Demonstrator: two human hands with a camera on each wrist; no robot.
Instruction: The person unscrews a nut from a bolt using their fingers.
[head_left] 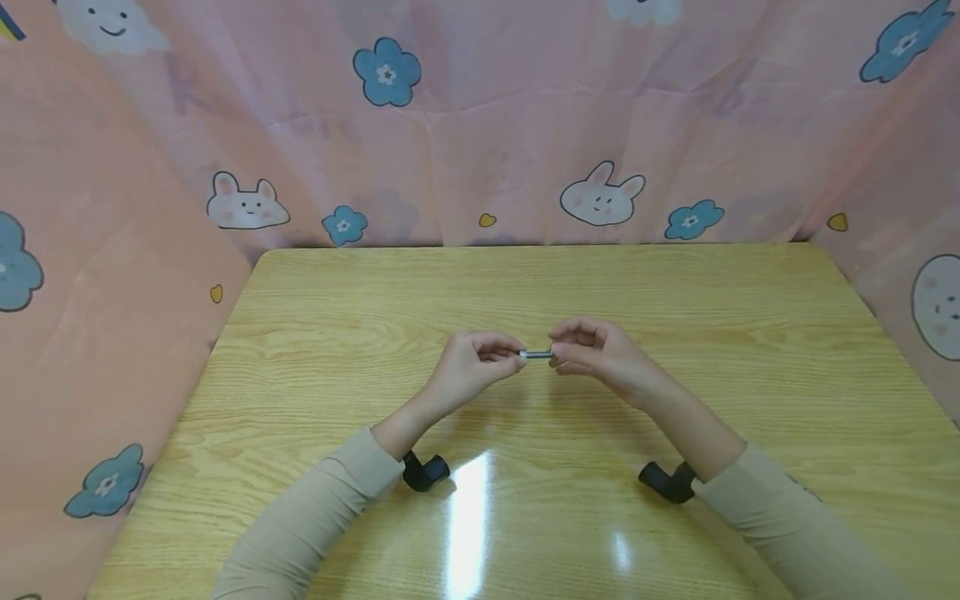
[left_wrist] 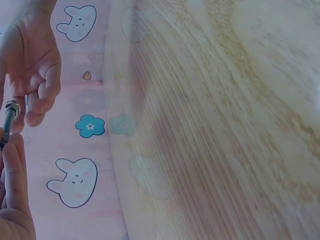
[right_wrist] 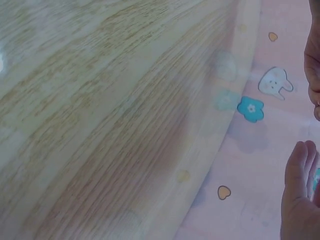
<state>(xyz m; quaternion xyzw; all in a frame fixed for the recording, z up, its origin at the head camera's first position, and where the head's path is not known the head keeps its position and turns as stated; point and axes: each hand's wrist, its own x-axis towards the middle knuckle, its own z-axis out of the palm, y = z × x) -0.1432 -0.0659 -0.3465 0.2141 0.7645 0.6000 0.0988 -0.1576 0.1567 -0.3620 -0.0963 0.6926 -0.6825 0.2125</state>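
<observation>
A silver bolt lies level between the two hands, above the table. My left hand pinches one end of it between thumb and fingers. A hex nut sits on the bolt's other end, clearest in the left wrist view. My right hand has its thumb and fingertips at that nut, the other fingers loosely bent. In the right wrist view only part of the right hand and of the left hand shows at the right edge, and the bolt is out of sight.
Beneath the hands is a light wood-grain table with a glare patch near the front. A pink curtain with rabbits and blue flowers hangs behind and at the sides. A black wrist camera sits on the left wrist, another on the right.
</observation>
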